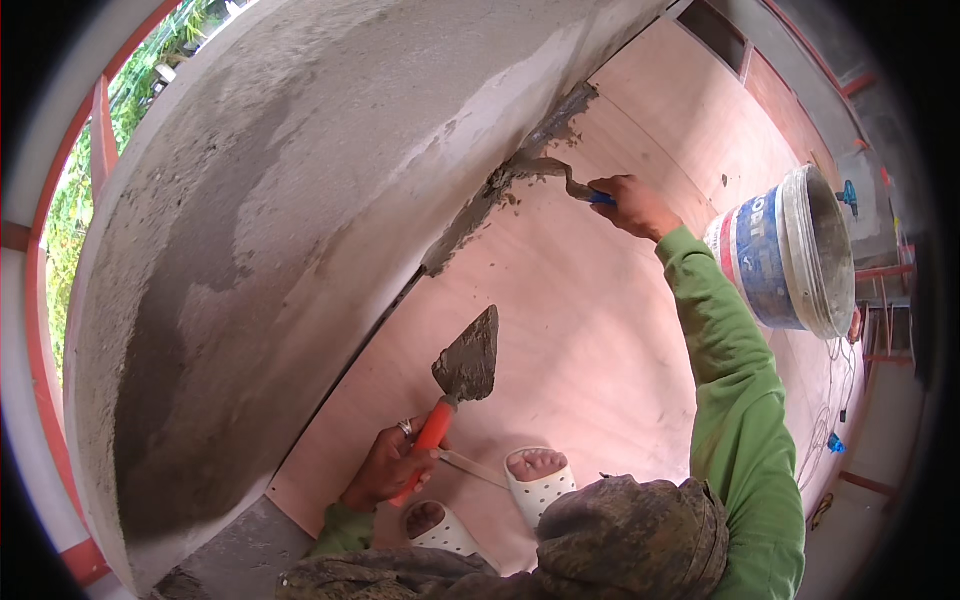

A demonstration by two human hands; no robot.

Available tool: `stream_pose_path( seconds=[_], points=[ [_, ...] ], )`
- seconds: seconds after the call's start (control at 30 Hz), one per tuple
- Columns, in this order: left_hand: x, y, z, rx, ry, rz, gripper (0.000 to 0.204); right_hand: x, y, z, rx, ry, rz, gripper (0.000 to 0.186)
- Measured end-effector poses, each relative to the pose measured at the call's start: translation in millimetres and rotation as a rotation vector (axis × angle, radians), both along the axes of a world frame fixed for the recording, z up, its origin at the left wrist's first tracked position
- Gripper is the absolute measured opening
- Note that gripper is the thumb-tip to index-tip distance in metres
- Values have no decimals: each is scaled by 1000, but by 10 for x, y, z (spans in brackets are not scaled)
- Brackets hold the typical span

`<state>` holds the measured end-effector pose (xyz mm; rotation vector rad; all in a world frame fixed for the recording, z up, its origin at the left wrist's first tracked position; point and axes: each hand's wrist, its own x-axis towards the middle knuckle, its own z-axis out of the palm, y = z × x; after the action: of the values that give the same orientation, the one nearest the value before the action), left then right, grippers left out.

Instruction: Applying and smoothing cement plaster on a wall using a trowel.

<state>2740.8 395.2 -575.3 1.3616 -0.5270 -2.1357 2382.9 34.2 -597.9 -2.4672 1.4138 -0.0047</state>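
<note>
My left hand (pixel 390 465) is wrapped round the orange handle of a pointed trowel (pixel 468 358), whose blade carries grey mortar. Stretched out to the far right, my right hand (pixel 636 207) grips a second, smaller trowel (pixel 575 182) with a blue handle and a bent neck. Its blade touches a rough strip of wet mortar (pixel 470 225) along the joint where the grey concrete wall (pixel 330 170) meets the pinkish plywood (pixel 590 330). Mortar smears hide part of that blade. Beyond the strip's near end, a dark narrow gap runs along the wall's foot.
A white and blue bucket (pixel 765 255) lies to the right of my right forearm. My feet in white dotted sandals (pixel 540 488) stand on the plywood. Cords (pixel 825 400) trail at the far right. Red frame bars (pixel 45 330) and greenery border the left.
</note>
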Motion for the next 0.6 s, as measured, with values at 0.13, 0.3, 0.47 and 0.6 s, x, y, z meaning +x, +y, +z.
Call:
stream_pose_path(
  seconds=[0.13, 0.3, 0.47, 0.6],
  points=[
    [26, 61, 11, -2, 26, 13, 57, 33, 111, 107, 387, -141, -223, 33],
    [38, 121, 38, -26, 40, 12, 57, 234, 475, 40, 632, -560, -512, 33],
    [36, 181, 83, -43, 52, 8, 58, 400, 550, -40, 800, -682, -643, 28],
    [56, 243, 95, -80, 55, -9, 54, 488, 437, -32, 889, -762, -707, 25]
  ],
)
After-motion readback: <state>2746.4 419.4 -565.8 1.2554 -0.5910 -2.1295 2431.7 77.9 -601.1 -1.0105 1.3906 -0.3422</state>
